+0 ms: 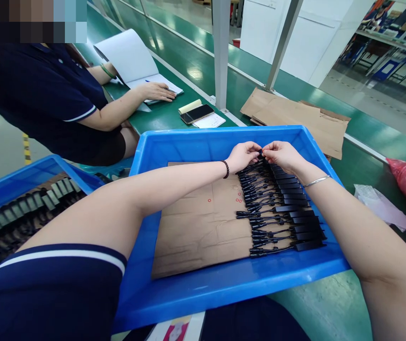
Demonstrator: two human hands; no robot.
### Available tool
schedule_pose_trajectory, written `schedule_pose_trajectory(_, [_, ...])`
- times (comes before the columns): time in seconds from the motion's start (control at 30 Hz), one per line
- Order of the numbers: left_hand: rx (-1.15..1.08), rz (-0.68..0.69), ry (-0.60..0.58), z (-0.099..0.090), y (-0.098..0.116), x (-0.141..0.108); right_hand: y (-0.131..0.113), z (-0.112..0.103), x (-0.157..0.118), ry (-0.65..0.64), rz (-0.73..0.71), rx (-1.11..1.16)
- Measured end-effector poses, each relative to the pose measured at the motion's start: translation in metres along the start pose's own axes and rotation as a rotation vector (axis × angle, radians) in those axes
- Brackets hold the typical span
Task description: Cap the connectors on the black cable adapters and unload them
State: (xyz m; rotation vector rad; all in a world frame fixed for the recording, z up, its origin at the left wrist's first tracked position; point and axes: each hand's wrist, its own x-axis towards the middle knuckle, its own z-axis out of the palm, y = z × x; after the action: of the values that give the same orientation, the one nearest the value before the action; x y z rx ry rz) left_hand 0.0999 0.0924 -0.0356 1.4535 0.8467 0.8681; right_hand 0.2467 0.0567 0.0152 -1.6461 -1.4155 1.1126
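Fingers [253,148] of both hands pinched together on a small black piece [260,153]

I have the left hand [241,157] and right hand [283,156] meeting at the far end of the row of black cabled units [307,229], inside the blue bin [224,293] lined with cardboard [188,227]; to do this well, I'd use a light pinch, clear of the row so no unit gets dragged askew, and tilt the piece into view, as my grip mostly hides it
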Motion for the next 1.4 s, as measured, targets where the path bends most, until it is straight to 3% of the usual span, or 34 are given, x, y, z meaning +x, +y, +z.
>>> schedule_pose_trajectory(0.37, [-0.031, -0.025, -0.001, -0.002, 0.0, -0.002, 0.004, -0.002, 0.001, 0.017, -0.085, -0.163])
schedule_pose_trajectory(0.7, [0.038, -0.039, -0.024, -0.007, 0.006, -0.003, -0.002, -0.007, -0.001, 0.002, -0.017, -0.004])
schedule_pose_trajectory(0.83, [0.104, -0.028, -0.031, -0.006, 0.008, -0.004, -0.02, -0.015, -0.004, 0.006, 0.011, 0.061])
schedule_pose_trajectory(0.97, [0.218, 0.01, -0.036, -0.005, 0.007, -0.004, -0.05, -0.031, 0.007, 0.12, 0.004, 0.095])
schedule_pose_trajectory(1.2, [0.32, 0.035, -0.072, -0.007, 0.014, -0.006, -0.102, -0.045, 0.054, 0.292, 0.025, -0.209])
schedule_pose_trajectory(1.3, [0.307, 0.043, -0.069, -0.008, 0.015, -0.006, -0.11, -0.044, 0.06, 0.287, 0.054, -0.146])
schedule_pose_trajectory(1.4, [0.294, 0.041, -0.059, -0.009, 0.012, -0.003, -0.097, -0.039, 0.046, 0.236, 0.047, -0.105])
